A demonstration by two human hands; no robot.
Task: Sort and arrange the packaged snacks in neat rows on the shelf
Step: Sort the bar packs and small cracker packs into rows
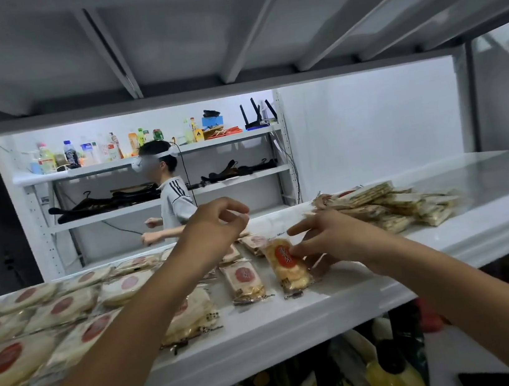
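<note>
The right hand (328, 241) pinches a narrow clear-wrapped rice-cracker packet with a red oval label (286, 265) by its right edge, thumb on top and the other fingers around or beneath it. The packet is tilted, its near end on the white shelf board (374, 290) just right of centre. The left hand (215, 227) hovers above the middle of the frame, fingers curled loosely with thumb and forefinger nearly meeting; it appears to hold nothing.

Judging by the layout, sorting is well under way. Broad round red-labelled cracker packs (63, 306) lie in rough rows across the lower left. A second narrow packet (246, 280) lies flat just left of the held one, with a few more behind. A loose heap of pale rectangular snack bars (392, 206) at centre right looks unsorted.

The board is glossy white metal, with another shelf's underside overhead. Beyond it, upper left, a second person (171, 191) stands before white shelving holding bottles (71, 154).
</note>
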